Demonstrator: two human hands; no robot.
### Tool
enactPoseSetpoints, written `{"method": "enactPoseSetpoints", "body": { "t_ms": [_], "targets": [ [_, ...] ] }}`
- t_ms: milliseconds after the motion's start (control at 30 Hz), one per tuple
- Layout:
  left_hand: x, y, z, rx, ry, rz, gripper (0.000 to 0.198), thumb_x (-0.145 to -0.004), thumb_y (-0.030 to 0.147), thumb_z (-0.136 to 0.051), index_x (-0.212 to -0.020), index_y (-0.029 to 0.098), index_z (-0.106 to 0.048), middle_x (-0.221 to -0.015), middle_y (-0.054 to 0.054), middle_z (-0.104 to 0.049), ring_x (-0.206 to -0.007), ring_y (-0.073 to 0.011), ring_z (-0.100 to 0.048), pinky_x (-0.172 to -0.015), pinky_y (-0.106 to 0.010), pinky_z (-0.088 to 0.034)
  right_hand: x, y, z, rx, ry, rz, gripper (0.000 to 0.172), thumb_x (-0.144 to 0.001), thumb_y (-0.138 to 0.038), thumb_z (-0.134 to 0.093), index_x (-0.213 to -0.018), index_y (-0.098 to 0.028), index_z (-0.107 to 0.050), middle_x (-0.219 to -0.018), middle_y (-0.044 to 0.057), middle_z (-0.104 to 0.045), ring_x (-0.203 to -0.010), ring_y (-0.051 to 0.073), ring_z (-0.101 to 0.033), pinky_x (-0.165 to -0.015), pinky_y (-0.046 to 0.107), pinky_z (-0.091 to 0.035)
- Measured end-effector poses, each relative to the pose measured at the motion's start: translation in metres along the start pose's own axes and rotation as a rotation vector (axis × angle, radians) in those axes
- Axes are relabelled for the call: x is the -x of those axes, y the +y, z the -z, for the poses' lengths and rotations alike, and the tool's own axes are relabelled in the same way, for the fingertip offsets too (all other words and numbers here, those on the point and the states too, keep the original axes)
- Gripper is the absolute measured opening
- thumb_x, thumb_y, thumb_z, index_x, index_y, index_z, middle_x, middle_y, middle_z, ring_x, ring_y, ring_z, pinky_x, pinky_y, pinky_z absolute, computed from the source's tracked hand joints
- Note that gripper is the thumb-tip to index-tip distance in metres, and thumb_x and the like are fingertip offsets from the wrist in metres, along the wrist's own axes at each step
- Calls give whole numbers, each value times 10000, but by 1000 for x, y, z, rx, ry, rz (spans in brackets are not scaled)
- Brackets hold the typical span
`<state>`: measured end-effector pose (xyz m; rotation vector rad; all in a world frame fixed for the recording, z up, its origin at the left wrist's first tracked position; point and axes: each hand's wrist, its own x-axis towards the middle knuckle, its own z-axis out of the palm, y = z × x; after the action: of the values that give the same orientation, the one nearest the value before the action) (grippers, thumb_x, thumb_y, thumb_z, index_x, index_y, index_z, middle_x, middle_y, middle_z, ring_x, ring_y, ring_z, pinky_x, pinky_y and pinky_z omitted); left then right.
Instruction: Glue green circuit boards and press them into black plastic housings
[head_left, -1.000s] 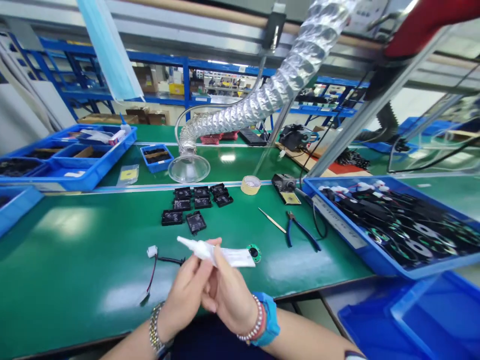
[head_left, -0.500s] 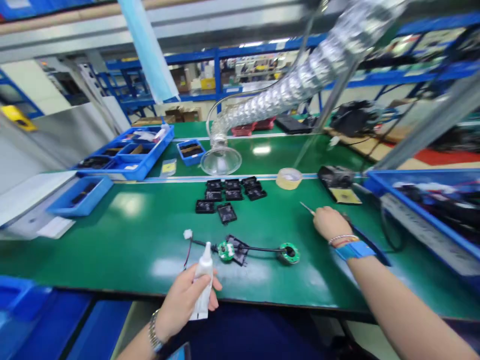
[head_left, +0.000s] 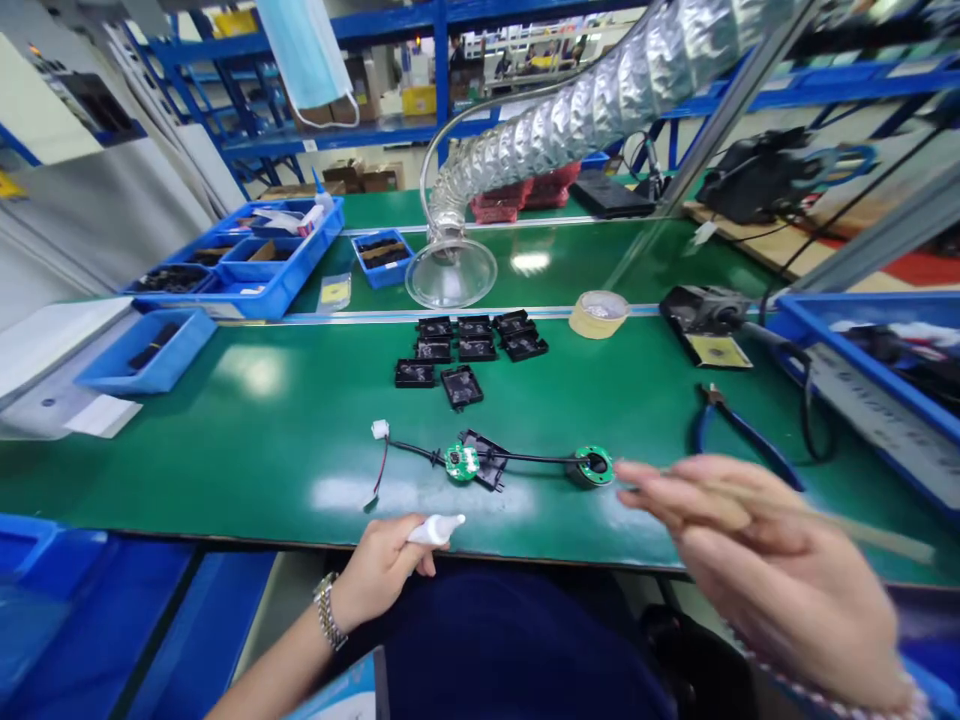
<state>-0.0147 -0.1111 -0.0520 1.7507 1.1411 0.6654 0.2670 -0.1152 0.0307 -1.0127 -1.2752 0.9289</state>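
My left hand (head_left: 382, 565) is closed around a white tube (head_left: 435, 529) with a narrow nozzle, which points right near the table's front edge. My right hand (head_left: 772, 560), blurred, is closed on a thin pale stick (head_left: 877, 532) that runs back across the palm; its front end cannot be made out. Just left of the right fingertips lies a round green circuit board on a dark ring (head_left: 592, 467). A black cable (head_left: 536, 459) joins it to a smaller green circuit board (head_left: 461, 462), which rests against a black plastic case (head_left: 493, 468). A white connector (head_left: 380, 429) ends the wires.
Several black cases (head_left: 461, 385) stand grouped mid-table. Beyond them hangs a fume extractor hood (head_left: 450, 275). A tape roll (head_left: 598, 315), blue-handled cutters (head_left: 750, 430) and a blue bin (head_left: 892, 390) are on the right. Blue trays (head_left: 150, 355) stand at left.
My right hand has come from beside the cutters toward me and the round board, carrying the thin stick. My left hand has tipped the tube from upright to pointing right. The view has tilted down.
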Motion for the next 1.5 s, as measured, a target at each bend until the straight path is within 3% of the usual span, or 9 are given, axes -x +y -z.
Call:
{"method": "enactPoseSetpoints", "body": {
  "t_ms": [100,167,333,433,733,1067,1367,1500],
  "targets": [
    [-3,-2,1,-67,-66,-75,278,-872,271,-394,-813,142,-633,-596,-26,-629,-537,-109,-571,-541,-191,-445,22,3,-19,-28,-48,71,124,-809,-243,-582,-910,-236,-652,-624,33,-634,-609,187,-625,-532,313,-532],
    [-3,-3,2,-110,-85,-101,267,-873,251,-389,-810,149,-628,-602,-21,-630,-540,-109,-571,-546,-191,-440,26,9,-29,-67,-89,106,141,-842,-266,-540,-903,-234,-664,-609,34,-614,-557,168,-596,-481,301,-512],
    [-2,-6,3,-154,-83,-142,260,-868,230,-376,-792,158,-614,-597,-14,-627,-537,-110,-569,-540,-188,-433,22,14,-49,-111,-124,49,100,-827,-232,-563,-855,-231,-658,-748,61,-659,-735,209,-633,-596,354,-540],
    [-2,-6,3,-144,-86,-144,233,-864,225,-387,-837,159,-609,-605,-11,-630,-544,-110,-571,-548,-186,-434,18,13,-56,-127,-149,119,111,-818,-200,-572,-853,-247,-666,-733,36,-666,-734,204,-633,-638,368,-538],
    [-2,-5,2,-149,-88,-148,231,-860,212,-387,-822,164,-610,-591,0,-623,-535,-106,-573,-534,-177,-424,14,17,-62,-138,-97,276,219,-817,-135,-561,-948,-284,-654,-798,19,-680,-689,190,-644,-618,374,-550],
    [-2,-2,3,-160,-75,-162,218,-855,211,-399,-847,176,-613,-583,7,-619,-525,-106,-571,-536,-182,-431,8,16,-69,-78,-134,256,190,-814,-125,-556,-914,-253,-655,-762,32,-684,-705,186,-645,-640,358,-549],
    [-3,-4,3,-153,-92,-162,239,-866,218,-382,-842,174,-615,-584,-1,-617,-527,-109,-565,-526,-184,-429,7,19,-72,-139,-108,131,110,-813,-184,-568,-829,-228,-667,-701,32,-676,-648,177,-645,-600,318,-551],
    [-3,-1,3,-135,-92,-151,237,-858,212,-388,-853,173,-622,-583,-7,-616,-530,-115,-563,-528,-187,-429,7,16,-72,-91,-151,172,122,-809,-152,-563,-847,-217,-660,-708,37,-681,-657,178,-646,-608,320,-552]
  ]
}}
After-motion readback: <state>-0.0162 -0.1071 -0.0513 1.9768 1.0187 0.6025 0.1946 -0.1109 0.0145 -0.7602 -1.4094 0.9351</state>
